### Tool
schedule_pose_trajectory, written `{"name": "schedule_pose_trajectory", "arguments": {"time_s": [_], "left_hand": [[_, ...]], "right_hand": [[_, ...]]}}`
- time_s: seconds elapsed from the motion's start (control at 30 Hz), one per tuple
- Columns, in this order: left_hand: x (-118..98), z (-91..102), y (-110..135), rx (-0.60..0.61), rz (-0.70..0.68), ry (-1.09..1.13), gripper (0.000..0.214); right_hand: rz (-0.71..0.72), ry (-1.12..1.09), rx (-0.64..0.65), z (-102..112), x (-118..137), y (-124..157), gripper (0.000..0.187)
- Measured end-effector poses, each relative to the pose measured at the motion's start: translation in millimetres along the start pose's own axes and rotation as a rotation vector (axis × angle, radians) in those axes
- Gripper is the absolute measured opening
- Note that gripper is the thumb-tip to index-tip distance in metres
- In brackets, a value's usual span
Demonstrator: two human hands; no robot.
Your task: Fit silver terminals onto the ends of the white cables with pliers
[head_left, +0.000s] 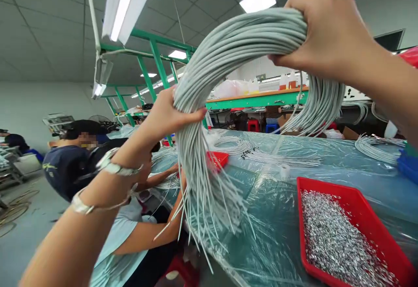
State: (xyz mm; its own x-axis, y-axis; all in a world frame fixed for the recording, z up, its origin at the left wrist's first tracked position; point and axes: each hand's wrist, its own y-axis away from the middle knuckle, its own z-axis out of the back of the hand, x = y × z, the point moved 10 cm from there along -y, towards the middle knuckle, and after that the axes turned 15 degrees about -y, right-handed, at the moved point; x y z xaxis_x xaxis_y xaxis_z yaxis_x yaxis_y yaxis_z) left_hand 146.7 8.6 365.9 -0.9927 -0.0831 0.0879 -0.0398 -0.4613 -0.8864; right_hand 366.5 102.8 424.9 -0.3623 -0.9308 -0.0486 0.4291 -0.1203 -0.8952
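A thick bundle of pale grey cables arches in the air above the table, bent into an open loop. My left hand grips it on the left side, thumb across the front. Higher up, my right hand is wrapped round the top right of the arch. Many loose cable ends fan out below my left hand over the table's near edge. The other end of the bundle hangs down behind my right wrist. Fingers behind the bundle are partly hidden.
A red tray of small shiny metal pieces stands at the right on the plastic-covered table. More cable coils and a white roll lie farther back. Co-workers sit close at the left. A green frame rises behind.
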Motion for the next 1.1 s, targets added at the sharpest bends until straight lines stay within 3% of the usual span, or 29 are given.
{"name": "schedule_pose_trajectory", "arguments": {"time_s": [0.13, 0.2, 0.27, 0.37, 0.47, 0.57, 0.67, 0.77, 0.87, 1.1], "left_hand": [[5, -31.8, -48, -0.114, 0.013, 0.006, 0.032], [12, -52.5, -49, -0.173, 0.058, 0.025, 0.038], [20, -83.4, -31, -0.187, 0.100, 0.048, 0.036], [29, -149.0, 36, -0.128, 0.154, 0.091, 0.030], [24, -218.4, 139, -0.021, 0.213, 0.128, 0.027], [4, -264.8, 248, 0.098, 0.230, 0.158, 0.024], [-12, -280.7, 329, 0.175, 0.216, 0.182, 0.024], [-14, -283.7, 369, 0.224, 0.208, 0.205, 0.023], [-7, -287.9, 378, 0.265, 0.211, 0.230, 0.023], [-2, -302.1, 380, 0.365, 0.179, 0.285, 0.026]], "right_hand": [[0.006, 0.116, -0.116, 14, -18, -14, 0.064], [0.054, 0.185, -0.138, 12, -19, -9, 0.059], [0.155, 0.250, -0.112, -5, -14, 8, 0.043], [0.283, 0.228, -0.018, -54, -9, 59, 0.017], [0.423, 0.133, 0.117, -123, -1, 139, 0.012], [0.520, 0.051, 0.192, -182, 10, 221, 0.014], [0.574, 0.002, 0.214, -218, 21, 280, 0.017], [0.626, -0.025, 0.237, -231, 31, 308, 0.015], [0.681, -0.022, 0.281, -236, 36, 311, 0.013], [0.835, -0.018, 0.423, -244, 54, 288, 0.013]]}}
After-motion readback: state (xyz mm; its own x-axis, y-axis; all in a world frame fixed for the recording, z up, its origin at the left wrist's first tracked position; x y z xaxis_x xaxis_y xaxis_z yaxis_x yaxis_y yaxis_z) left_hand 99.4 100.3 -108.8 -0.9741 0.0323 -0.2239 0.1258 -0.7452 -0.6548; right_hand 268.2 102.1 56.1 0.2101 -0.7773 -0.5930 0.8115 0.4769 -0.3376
